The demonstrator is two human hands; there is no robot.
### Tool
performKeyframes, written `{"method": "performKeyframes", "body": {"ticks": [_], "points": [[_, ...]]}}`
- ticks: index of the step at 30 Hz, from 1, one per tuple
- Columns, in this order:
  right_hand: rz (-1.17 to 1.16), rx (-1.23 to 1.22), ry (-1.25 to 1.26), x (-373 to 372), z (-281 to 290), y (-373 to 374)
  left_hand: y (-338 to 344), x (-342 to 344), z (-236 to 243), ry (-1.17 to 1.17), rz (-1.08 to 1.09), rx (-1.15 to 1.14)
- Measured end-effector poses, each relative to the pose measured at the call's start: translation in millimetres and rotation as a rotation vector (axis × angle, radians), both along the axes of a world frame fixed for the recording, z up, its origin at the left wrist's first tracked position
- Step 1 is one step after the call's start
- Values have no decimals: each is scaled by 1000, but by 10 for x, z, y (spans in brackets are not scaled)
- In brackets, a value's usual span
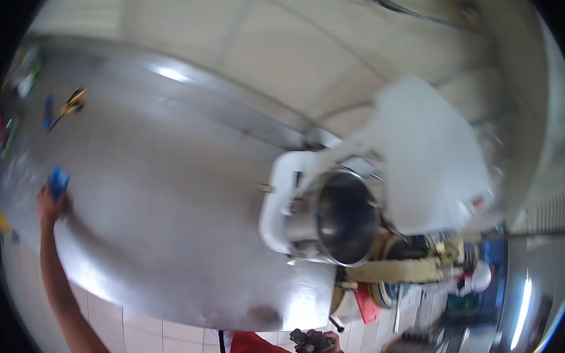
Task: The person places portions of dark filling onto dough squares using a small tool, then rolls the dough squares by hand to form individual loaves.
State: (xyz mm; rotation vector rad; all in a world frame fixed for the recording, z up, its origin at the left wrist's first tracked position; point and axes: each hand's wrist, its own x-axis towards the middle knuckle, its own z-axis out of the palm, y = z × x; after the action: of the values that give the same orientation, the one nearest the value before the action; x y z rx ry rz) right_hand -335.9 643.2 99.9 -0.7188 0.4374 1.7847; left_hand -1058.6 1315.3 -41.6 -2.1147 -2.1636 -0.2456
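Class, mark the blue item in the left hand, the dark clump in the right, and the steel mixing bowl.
Blue item (58,182): head view, visible middle.
Dark clump (310,345): head view, central lumps.
Steel mixing bowl (344,216): head view, dark interior.

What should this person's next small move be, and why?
Probably to draw the blue item inward along the steel table with the left hand: that hand has it in its grip, the left arm reaches far toward the table's left end, and the right hand, beyond the near edge, holds a dark lumpy clump.
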Motion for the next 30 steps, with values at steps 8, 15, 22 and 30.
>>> {"method": "performKeyframes", "body": {"ticks": [8,15,22,30], "points": [[-247,204,-58,99,258,-752,-734,1021,-102,273,-249,-367],[-482,448,44,169,-131,-1938,-2416,2983,-237,-130,-1049,-64],[-950,285,-116,412,-454,-4056,-7137,6636,1167,-766,-1166,-821],[-1601,-114,-108,1161,-859,-5725,-9190,8272,1843,-704,-1453,-1134]]}}
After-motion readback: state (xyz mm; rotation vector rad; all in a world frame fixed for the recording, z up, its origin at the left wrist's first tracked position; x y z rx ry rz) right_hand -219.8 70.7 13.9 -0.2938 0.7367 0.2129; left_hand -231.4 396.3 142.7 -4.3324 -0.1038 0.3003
